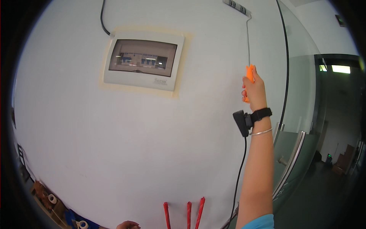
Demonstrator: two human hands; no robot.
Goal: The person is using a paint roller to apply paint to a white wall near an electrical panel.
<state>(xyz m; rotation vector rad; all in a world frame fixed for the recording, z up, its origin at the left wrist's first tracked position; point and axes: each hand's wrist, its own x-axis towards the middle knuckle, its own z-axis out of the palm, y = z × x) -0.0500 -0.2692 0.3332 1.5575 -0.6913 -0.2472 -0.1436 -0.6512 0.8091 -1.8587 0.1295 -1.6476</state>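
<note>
My right hand [254,87] is raised at the right and closed round the orange handle of a paint roller [248,42]. The roller's thin metal rod runs up from the handle to a grey patterned sleeve at the top edge of view, against the white wall [145,141]. Only a small part of my left hand [129,225] shows at the bottom edge; its fingers are mostly cut off. To the left of the roller, a white electrical panel box [173,82] with a tinted window is set in the wall, with yellowish masking tape round it.
Three red sticks [189,213] stand upright below. A cable [238,179] hangs from a black device [241,123] on my right wrist. A glass door with a metal handle [295,160] is at the right. Tape rolls [52,199] lie at lower left.
</note>
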